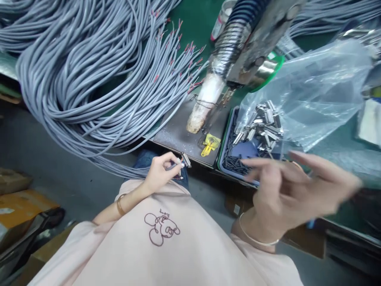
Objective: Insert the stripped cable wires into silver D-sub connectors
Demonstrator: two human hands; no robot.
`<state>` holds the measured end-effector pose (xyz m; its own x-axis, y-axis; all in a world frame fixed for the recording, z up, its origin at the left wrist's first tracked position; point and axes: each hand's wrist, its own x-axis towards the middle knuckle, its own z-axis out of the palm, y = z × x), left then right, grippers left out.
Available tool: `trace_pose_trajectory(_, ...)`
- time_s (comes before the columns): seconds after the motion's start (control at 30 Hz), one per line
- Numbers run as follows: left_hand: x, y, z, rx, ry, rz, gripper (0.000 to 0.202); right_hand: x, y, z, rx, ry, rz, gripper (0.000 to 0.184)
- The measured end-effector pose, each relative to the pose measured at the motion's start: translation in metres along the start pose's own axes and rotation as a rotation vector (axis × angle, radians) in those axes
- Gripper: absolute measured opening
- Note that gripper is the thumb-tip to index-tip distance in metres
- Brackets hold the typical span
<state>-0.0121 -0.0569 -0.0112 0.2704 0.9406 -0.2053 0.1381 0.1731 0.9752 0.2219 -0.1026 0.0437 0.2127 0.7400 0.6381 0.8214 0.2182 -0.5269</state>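
Over my lap, my left hand (159,174) is closed in a pinch on a grey cable end with coloured wires. Small metal connectors (186,160) stick out past its fingertips; how they join the wires is too small to tell. My right hand (294,190), blurred by motion, is raised over the front of a shallow bin (219,161). Its fingers are apart, and I see nothing between them. Small black pieces (234,163) lie in the bin near those fingers. Loose metal connectors (263,129) lie in a clear plastic bag (324,91) at the bin's back.
A large bundle of grey cables (89,79) with stripped red-tipped ends covers the left of the bench. A ribbed hose with a white nozzle (205,99) hangs over the middle. Below it lies a yellow clip (210,143). Boxes (24,206) stand on the floor at left.
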Motion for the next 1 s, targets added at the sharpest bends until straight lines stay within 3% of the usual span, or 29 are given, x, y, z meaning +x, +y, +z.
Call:
trace_pose_trajectory(0.1, 0.008, 0.007, -0.004, -0.178, 0.044, -0.077, 0.027, -0.009, -0.010, 0.026, 0.071, -0.071, 0.089, 0.013)
trace_pose_trajectory(0.37, 0.030, 0.020, -0.009, -0.428, -0.158, -0.115, 0.042, -0.037, -0.036, 0.068, 0.214, -0.154, 0.171, 0.008)
trace_pose_trajectory(0.57, 0.037, 0.021, -0.001, -0.353, -0.114, -0.016, 0.032, -0.036, -0.041, 0.075, 0.256, -0.091, 0.275, 0.011)
trace_pose_trajectory(1.0, 0.049, 0.022, 0.006, -0.110, 0.033, 0.155, 0.018, -0.021, -0.028, 0.083, 0.155, -0.066, 0.052, 0.015)
